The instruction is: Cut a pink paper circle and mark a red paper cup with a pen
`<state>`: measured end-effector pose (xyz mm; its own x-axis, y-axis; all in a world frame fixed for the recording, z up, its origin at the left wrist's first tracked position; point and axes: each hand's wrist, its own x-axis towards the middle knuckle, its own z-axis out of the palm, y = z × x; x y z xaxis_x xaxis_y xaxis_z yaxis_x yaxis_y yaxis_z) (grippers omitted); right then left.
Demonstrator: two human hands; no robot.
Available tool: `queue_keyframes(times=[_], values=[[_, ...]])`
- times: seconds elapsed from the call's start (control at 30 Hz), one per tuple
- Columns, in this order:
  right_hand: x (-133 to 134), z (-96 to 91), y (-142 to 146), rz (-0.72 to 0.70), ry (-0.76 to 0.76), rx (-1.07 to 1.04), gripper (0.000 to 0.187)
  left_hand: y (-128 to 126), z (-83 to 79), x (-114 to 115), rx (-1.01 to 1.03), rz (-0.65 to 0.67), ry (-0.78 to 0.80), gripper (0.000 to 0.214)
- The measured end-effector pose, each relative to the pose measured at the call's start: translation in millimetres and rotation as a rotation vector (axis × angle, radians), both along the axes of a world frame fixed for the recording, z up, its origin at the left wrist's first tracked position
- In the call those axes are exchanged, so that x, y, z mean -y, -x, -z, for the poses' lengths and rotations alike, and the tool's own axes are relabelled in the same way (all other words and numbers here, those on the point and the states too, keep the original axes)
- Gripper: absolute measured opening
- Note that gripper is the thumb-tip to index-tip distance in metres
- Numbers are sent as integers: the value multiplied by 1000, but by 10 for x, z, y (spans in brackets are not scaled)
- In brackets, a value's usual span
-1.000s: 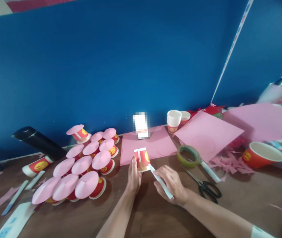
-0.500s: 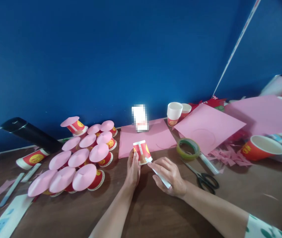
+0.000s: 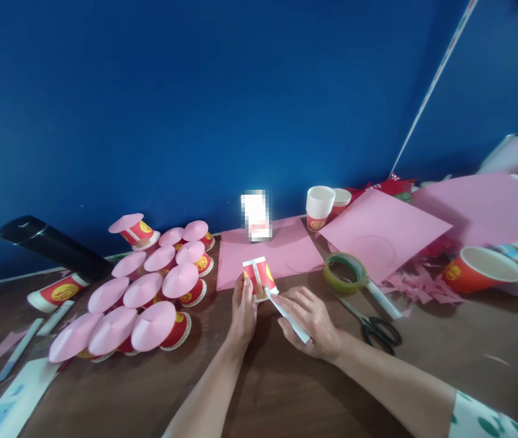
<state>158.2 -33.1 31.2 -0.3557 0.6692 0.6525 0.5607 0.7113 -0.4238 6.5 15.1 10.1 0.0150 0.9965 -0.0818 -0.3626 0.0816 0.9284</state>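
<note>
My left hand [image 3: 243, 310] grips an upturned red paper cup [image 3: 260, 277] with a white strip down its side, holding it on the brown table [image 3: 286, 389]. My right hand [image 3: 310, 322] is closed round a white stick-like tool [image 3: 290, 316], whose tip touches the cup's lower rim. Just behind the cup lies a pink paper sheet [image 3: 281, 252].
Several upturned red cups with pink paper cones [image 3: 149, 292] cluster at left, beside a black cylinder [image 3: 53, 246]. A tape roll [image 3: 345, 272], scissors [image 3: 375, 328], stacked white cups [image 3: 320, 207], more pink sheets [image 3: 384, 231] and an open red cup [image 3: 480, 267] lie at right. A blue wall stands behind.
The view dropped slightly. My hands and the cup have stayed together; the cup looks turned a little, and the white tool's tip has stayed at the cup's rim.
</note>
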Motion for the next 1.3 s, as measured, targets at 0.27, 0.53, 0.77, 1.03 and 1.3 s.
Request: queue_keyframes(times=[0.27, 0.53, 0.77, 1.03, 1.3], values=[[-22, 26, -14, 19, 2, -4, 47, 16, 46, -1, 11, 4, 14, 32], [-21, 22, -22, 20, 17, -22, 47, 5, 11, 12, -8, -4, 8, 35], [-30, 76, -19, 5, 16, -34, 48, -6, 9, 17, -7, -7, -12, 26], [-32, 67, -22, 22, 7, -45, 47, -4, 28, 9, -65, -45, 10, 28], [-36, 64, -23, 32, -1, -56, 43, 3, 51, 5, -90, -51, -7, 31]])
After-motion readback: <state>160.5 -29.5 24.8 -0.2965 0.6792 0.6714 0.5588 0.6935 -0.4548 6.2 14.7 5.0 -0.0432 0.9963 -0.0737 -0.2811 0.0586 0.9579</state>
